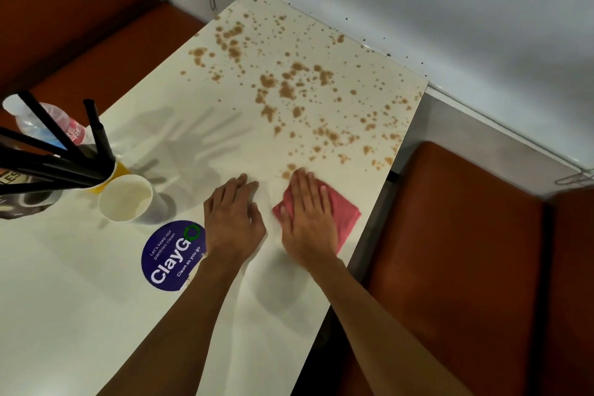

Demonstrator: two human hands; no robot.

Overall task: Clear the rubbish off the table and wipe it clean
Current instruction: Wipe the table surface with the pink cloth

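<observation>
Stage: we judge the wiping has only just begun, and the rubbish is not yet cleared.
Right hand: our right hand (308, 219) lies flat, fingers spread, pressing a folded pink cloth (345, 214) onto the tabletop (96, 299); no closed grip, just an open palm bearing down on the cloth.
Left hand: our left hand (233, 214) rests open and flat on the bare surface just beside the cloth, holding nothing.
Cloth position: near the right edge of the tabletop, with its far edge touching the nearest brown spots.
Spill: brown splatter (289, 87) covers the far half of the tabletop, reaching up to the wall edge; it looks untouched beyond our fingertips.
Near half: the surface around and below our hands shows no spots, apart from a round purple ClayGo sticker (170, 255).
Rubbish left: a white paper cup (127, 198) stands at the left, a yellow cup (120, 170) holding black straws (96, 132) just behind it, and a plastic bottle (48, 122) lies further back.
Unclear: a dark printed item at the far left edge is cut off; we cannot tell what it is.
Remaining, in our judgement: sweep the cloth over the whole spotted area, then carry off the cups, straws and bottle.
</observation>
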